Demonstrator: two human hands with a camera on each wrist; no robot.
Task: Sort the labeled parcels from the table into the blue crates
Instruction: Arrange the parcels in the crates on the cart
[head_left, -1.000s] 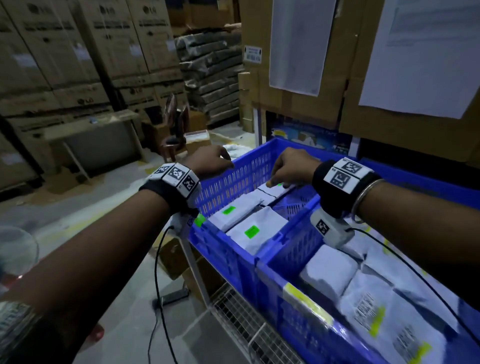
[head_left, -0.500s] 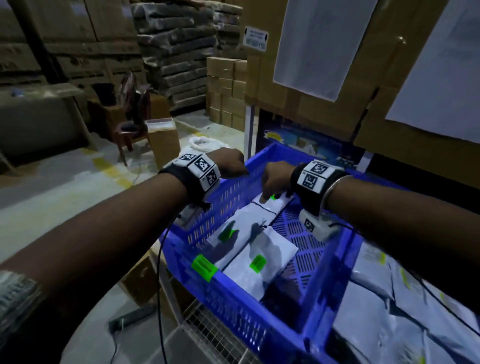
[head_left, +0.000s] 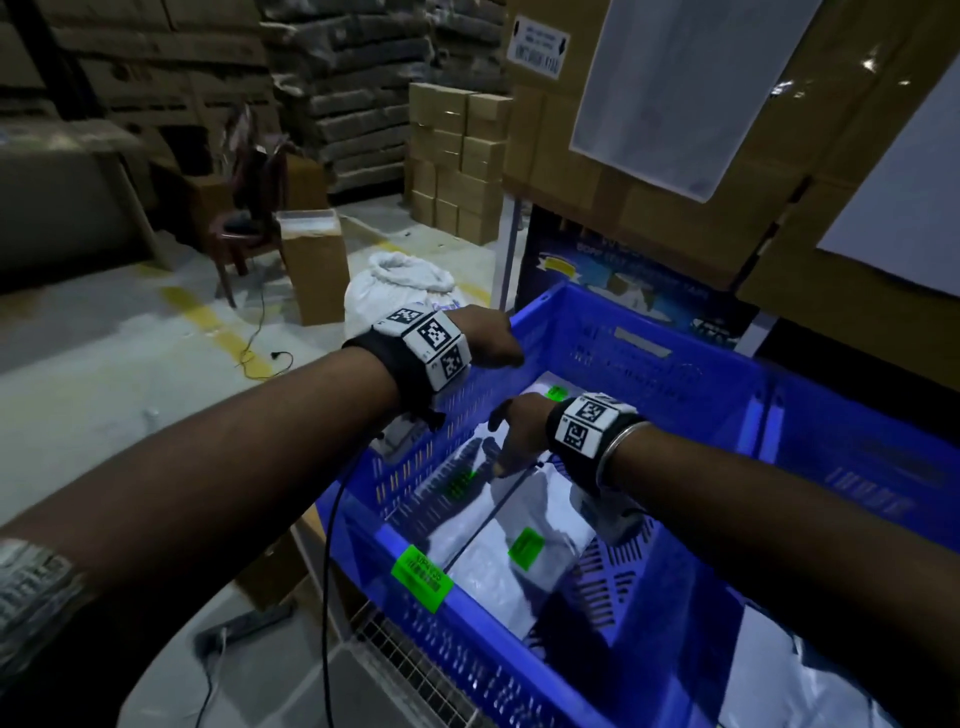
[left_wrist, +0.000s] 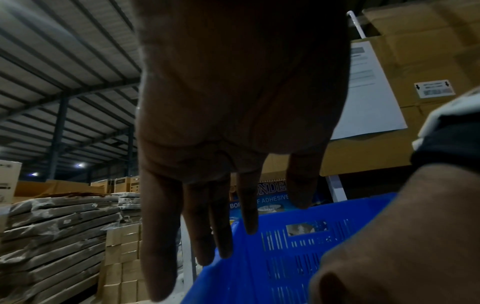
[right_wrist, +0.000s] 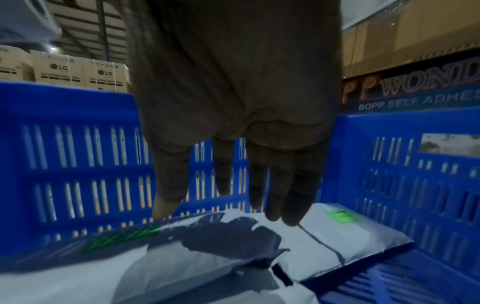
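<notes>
A blue slotted crate (head_left: 691, 374) with a green label (head_left: 422, 578) on its near rim holds three white parcels with green stickers. One parcel (head_left: 530, 551) lies nearest me, another (head_left: 452, 483) along the left wall, the third (right_wrist: 345, 230) at the far end. My right hand (head_left: 511, 434) hangs inside the crate just above the parcels, fingers (right_wrist: 291, 197) straight and relaxed, holding nothing. My left hand (head_left: 491, 340) hovers over the crate's left rim (left_wrist: 233, 246), fingers (left_wrist: 202, 226) straight and empty.
A second blue crate (head_left: 872, 467) adjoins on the right. More white parcels (head_left: 810, 680) lie at lower right. Cardboard boxes (head_left: 675, 218) with white sheets rise behind. A white sack (head_left: 400, 286), a carton (head_left: 311, 265) and a chair (head_left: 249, 208) stand on the floor to the left.
My right hand has let go of the far parcel and drawn back toward me inside the crate. The head view has shifted, showing more of the crate's inside.
</notes>
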